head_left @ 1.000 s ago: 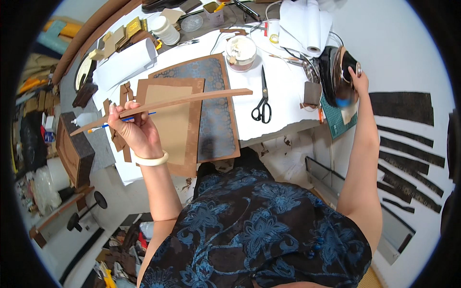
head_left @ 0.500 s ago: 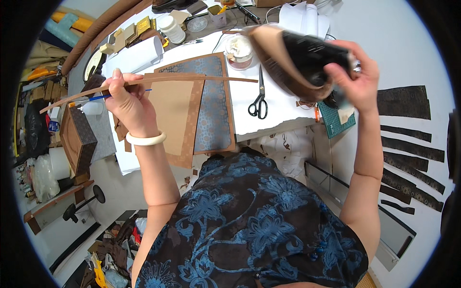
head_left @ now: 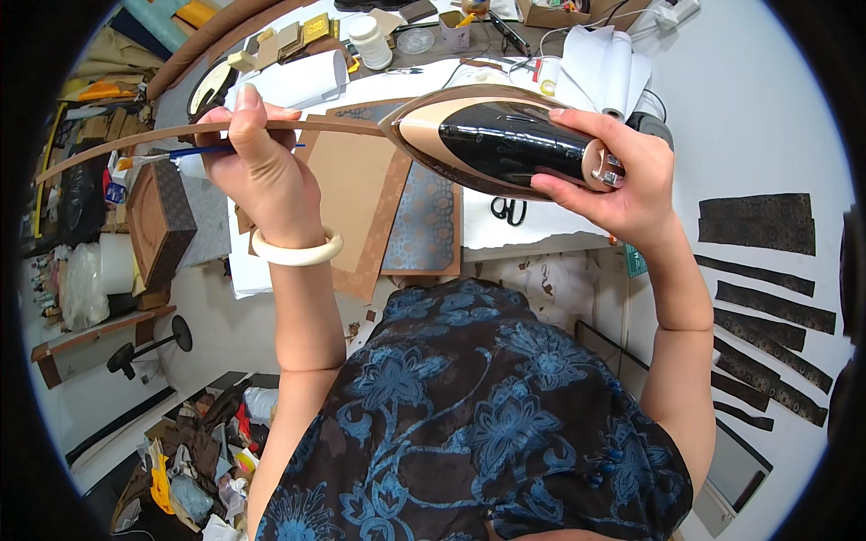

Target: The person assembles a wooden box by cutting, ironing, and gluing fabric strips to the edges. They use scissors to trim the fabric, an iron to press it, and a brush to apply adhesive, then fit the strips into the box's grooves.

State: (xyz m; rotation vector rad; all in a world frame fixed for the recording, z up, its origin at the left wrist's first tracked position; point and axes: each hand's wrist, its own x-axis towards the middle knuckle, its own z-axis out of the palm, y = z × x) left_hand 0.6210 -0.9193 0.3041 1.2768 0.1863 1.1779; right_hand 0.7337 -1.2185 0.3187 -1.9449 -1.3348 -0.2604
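the strip (head_left: pixel 347 126) is held up over the worktop (head_left: pixel 541 250), left of the iron (head_left: pixel 505 140), its right end at the iron's nose; whether the 2 touch, i cannot tell. the left grip (head_left: pixel 262 176) is closed, pinching the strip between thumb and fingers, with 1 brush (head_left: pixel 155 159) held just under it. the right grip (head_left: pixel 622 176) is wrapped firmly round the iron's rear. 1 second ago the iron stood at the worktop's right end; now it is lifted across to the strip, so both grips are full. lower left of the iron lie 2 panels: the tan panel (head_left: pixel 347 180) and the blue panel (head_left: pixel 424 221). the scissors (head_left: pixel 509 210) show partly below the iron.
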